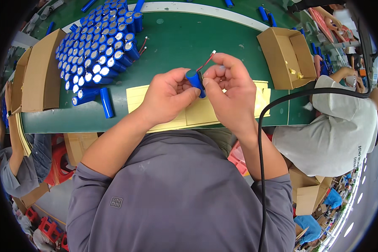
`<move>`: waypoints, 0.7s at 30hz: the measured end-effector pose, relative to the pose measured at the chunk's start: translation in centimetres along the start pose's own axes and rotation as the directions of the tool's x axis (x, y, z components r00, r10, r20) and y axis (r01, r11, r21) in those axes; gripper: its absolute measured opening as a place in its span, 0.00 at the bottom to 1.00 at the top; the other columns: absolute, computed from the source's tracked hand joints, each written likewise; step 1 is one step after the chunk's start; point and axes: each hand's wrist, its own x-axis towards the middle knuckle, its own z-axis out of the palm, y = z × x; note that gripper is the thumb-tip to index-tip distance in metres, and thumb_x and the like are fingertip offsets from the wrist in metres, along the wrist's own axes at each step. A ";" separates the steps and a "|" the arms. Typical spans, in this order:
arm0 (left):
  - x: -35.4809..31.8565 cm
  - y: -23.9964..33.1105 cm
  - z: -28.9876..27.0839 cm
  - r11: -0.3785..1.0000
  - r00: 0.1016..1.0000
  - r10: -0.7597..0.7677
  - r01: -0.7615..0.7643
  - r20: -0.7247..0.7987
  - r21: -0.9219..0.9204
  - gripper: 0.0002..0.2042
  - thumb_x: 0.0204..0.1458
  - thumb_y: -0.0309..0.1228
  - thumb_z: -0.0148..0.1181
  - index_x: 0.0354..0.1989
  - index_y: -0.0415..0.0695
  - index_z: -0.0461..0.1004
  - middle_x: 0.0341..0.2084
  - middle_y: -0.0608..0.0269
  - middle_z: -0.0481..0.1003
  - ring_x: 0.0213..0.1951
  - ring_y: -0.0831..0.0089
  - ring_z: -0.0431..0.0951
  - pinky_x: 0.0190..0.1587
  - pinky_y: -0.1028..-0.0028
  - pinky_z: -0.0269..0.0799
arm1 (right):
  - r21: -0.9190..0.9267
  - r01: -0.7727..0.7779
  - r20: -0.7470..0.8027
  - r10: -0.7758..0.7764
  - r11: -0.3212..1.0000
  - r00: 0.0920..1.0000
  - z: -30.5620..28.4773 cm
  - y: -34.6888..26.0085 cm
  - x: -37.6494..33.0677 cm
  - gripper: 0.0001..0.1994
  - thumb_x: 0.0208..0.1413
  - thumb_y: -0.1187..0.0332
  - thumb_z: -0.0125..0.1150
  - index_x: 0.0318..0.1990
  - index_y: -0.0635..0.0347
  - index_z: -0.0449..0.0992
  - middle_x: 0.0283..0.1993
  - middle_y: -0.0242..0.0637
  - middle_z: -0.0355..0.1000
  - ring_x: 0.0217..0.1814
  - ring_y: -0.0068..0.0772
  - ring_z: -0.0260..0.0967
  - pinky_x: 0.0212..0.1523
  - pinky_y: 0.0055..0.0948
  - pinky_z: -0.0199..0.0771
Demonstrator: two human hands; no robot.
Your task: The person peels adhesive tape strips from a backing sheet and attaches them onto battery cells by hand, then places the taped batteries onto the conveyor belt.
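A blue cylindrical battery (pixel 194 80) is held between my two hands above yellow sheets (pixel 199 115) on the green table. My left hand (pixel 170 94) is closed round its left side, thumb near the lower end. My right hand (pixel 231 86) pinches at its right side, where a small dark strip shows between the fingers. From the battery's upper end a thin red-and-dark lead (pixel 206 63) rises past my right fingertips to a white plug (pixel 213 52). What exactly the right fingertips grip is partly hidden.
Many blue batteries (pixel 96 50) stand packed at the far left, and a loose battery (pixel 106 103) lies in front. Cardboard boxes stand at the left (pixel 42 71) and right (pixel 287 59). A black cable (pixel 262 168) loops past my right arm. A person (pixel 332 122) sits at the right.
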 end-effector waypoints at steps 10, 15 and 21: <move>-0.2 -0.5 -0.2 0.969 0.998 0.024 -0.038 0.058 0.244 0.11 0.50 0.19 0.52 0.43 0.37 0.70 0.28 0.71 0.71 0.29 0.87 0.70 0.32 0.84 0.67 | -0.115 -0.013 0.070 0.021 0.993 0.997 -0.4 -0.2 0.0 0.17 0.49 0.82 0.52 0.49 0.64 0.65 0.27 0.33 0.69 0.25 0.18 0.67 0.24 0.19 0.67; -0.1 -0.8 -0.2 0.988 0.997 0.073 -0.073 0.001 0.138 0.12 0.49 0.18 0.53 0.44 0.36 0.70 0.32 0.67 0.73 0.32 0.86 0.71 0.33 0.83 0.68 | 0.084 -0.269 0.045 0.266 0.959 0.963 -0.2 -1.2 0.6 0.16 0.49 0.83 0.49 0.48 0.66 0.65 0.27 0.29 0.68 0.24 0.13 0.63 0.24 0.16 0.63; -0.2 0.3 -0.7 0.987 0.994 0.110 -0.109 0.004 -0.122 0.14 0.50 0.17 0.52 0.46 0.37 0.69 0.42 0.57 0.74 0.38 0.79 0.73 0.38 0.77 0.71 | -0.076 0.042 -0.397 -0.069 0.996 0.915 -8.6 0.1 2.5 0.09 0.49 0.82 0.48 0.37 0.66 0.73 0.30 0.34 0.70 0.21 0.16 0.63 0.21 0.15 0.63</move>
